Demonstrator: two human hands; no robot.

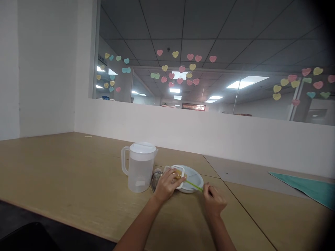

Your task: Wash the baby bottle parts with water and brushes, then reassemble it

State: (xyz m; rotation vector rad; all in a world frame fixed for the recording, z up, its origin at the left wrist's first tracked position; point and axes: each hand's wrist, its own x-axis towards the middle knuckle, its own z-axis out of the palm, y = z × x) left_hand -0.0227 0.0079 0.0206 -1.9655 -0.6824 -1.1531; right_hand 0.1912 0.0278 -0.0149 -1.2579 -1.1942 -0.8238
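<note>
My left hand (pixel 166 184) grips a small clear container (pixel 180 173) with a white rim, tipped on its side with its mouth toward my right hand. Something yellowish-orange shows through or inside it. My right hand (pixel 214 199) is closed around one end of a thin bright green stick (pixel 194 185), whose other end reaches to the container's mouth; its tip is hidden. Both are held above the near side of a white bowl (pixel 195 177). Just left of my left hand stands a dark see-through vessel (pixel 156 179), partly covered by the hand.
A frosted lidded pitcher (pixel 141 170) stands upright left of the bowl, handle to the left. A green cloth (pixel 309 186) lies at the far right of the wooden table (pixel 65 181). Behind the table is a white wall (pixel 170 127) under a window with heart-shaped notes.
</note>
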